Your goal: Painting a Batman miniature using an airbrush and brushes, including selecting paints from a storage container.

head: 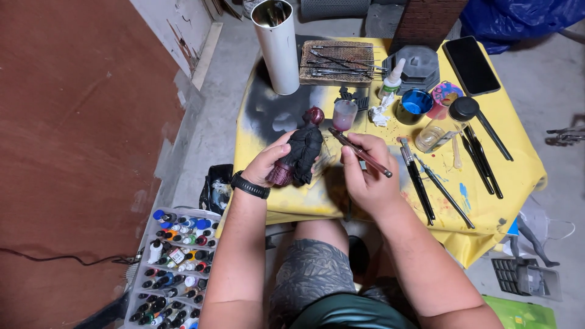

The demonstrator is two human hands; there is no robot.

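left hand [267, 163] clamped around a small dark figurine with a maroon head [302, 152], held just over the near edge of the yellow paint-stained table [518, 176]. right hand [367, 176] pinches a thin reddish paintbrush [361, 153], tip just beside the figurine's shoulder. past the brush tip: small clear cup of pinkish liquid [344, 114]. tall white tube [277, 45] at the far left corner. row of black-handled brushes [420, 176] right of the right hand. tray of small paint bottles [173, 271] on the floor, left.
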